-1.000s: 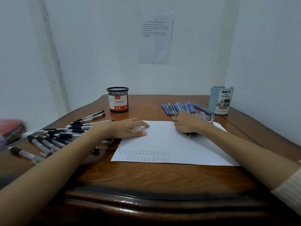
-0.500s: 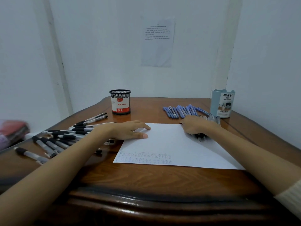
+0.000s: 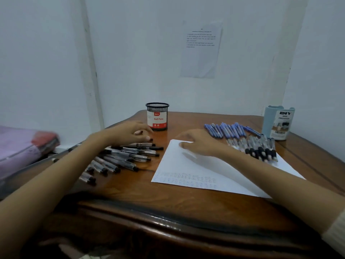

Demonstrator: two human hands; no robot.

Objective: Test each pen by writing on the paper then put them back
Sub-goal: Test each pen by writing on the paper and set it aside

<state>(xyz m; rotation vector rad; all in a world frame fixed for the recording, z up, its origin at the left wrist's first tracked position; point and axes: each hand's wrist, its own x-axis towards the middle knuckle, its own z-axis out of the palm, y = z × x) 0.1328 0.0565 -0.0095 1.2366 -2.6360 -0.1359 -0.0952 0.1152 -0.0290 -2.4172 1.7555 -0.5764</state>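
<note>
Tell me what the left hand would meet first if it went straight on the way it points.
Probably the black mesh pen cup: the left hand points toward its base, just beyond the fingertips. Depth is unclear, so it could pass just in front.

On your brown table (image 3: 186,202) the paper (image 3: 214,165) is white, with faint rows of marks along its near edge. The mesh cup (image 3: 157,116) is black with a red and white label, and the organiser (image 3: 278,123) is pale blue. The far pens (image 3: 227,129) are blue; the left pens (image 3: 121,156) are clear and black.
</note>
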